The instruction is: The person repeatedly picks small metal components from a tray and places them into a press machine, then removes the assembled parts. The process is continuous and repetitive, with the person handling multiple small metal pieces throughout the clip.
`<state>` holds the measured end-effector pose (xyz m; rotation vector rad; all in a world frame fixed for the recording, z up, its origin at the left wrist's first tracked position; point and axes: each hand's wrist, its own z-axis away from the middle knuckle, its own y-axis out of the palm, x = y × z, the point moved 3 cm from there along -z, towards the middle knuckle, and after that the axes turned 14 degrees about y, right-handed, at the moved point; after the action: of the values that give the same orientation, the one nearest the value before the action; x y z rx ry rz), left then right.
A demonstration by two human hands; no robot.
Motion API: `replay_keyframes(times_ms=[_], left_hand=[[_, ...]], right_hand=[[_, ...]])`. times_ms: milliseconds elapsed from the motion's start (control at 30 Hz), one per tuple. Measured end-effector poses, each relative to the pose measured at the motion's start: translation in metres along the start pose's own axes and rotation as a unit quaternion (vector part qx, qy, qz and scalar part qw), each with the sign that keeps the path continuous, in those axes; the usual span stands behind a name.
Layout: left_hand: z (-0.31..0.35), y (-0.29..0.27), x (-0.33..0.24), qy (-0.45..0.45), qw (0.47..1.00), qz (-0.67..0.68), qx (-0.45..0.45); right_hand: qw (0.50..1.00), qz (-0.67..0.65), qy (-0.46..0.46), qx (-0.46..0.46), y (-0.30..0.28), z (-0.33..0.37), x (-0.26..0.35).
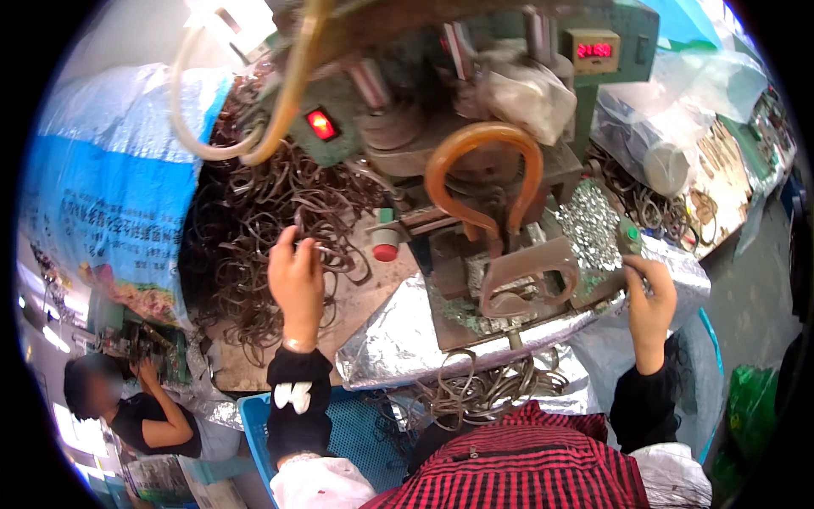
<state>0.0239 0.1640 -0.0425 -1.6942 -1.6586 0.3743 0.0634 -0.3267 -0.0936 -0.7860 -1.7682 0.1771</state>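
Note:
My left hand (297,284) is over the edge of a heap of brown curved strips (271,212), fingers stretched forward and slightly apart. No held thing shows in it. My right hand (651,297) is beside the press (407,127), just below a green push button (632,234); its fingers are apart, and nothing shows between them. Between my hands, a brown translucent loop-shaped piece (568,267) rests at the press fixture (458,310). Behind it stands an orange-brown loop (441,174). Small silver metal pieces (589,225) lie heaped left of my right hand.
A red push button (385,253) sits left of the fixture. Silver foil (394,339) covers the front edge, with more dark loops (475,386) below. A blue basket (360,424) stands near my lap. A blue-and-white sack (119,187) is left. A person (161,424) sits lower left.

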Motion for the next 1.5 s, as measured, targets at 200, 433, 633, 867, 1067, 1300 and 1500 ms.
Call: replay_keyframes(times_ms=[200,433,633,867,1067,1300,1500], left_hand=[[0.017,-0.021,-0.012,-0.24,0.94,0.239,-0.038],[0.065,0.01,-0.074,-0.466,0.676,0.569,-0.037],[-0.006,-0.053,-0.101,-0.37,0.764,0.463,-0.255],[-0.023,-0.099,-0.145,-0.107,0.897,0.336,-0.268],[-0.067,-0.068,-0.184,0.124,0.922,0.317,-0.184],[-0.064,-0.049,-0.187,0.183,0.901,0.345,-0.188],[-0.064,-0.053,-0.179,0.183,0.9,0.344,-0.197]], right_hand=[[0.952,-0.215,-0.168,0.14,0.056,-0.015,0.12],[0.874,-0.406,0.126,0.236,0.091,0.003,0.12],[0.75,-0.554,0.216,0.289,0.097,0.02,0.136],[0.843,-0.432,0.122,0.296,0.065,0.036,0.153],[0.984,0.166,-0.043,0.053,0.074,-0.023,0.047],[0.985,0.126,-0.114,-0.037,0.073,-0.045,0.016],[0.994,0.019,-0.105,-0.032,0.076,-0.052,0.021]])
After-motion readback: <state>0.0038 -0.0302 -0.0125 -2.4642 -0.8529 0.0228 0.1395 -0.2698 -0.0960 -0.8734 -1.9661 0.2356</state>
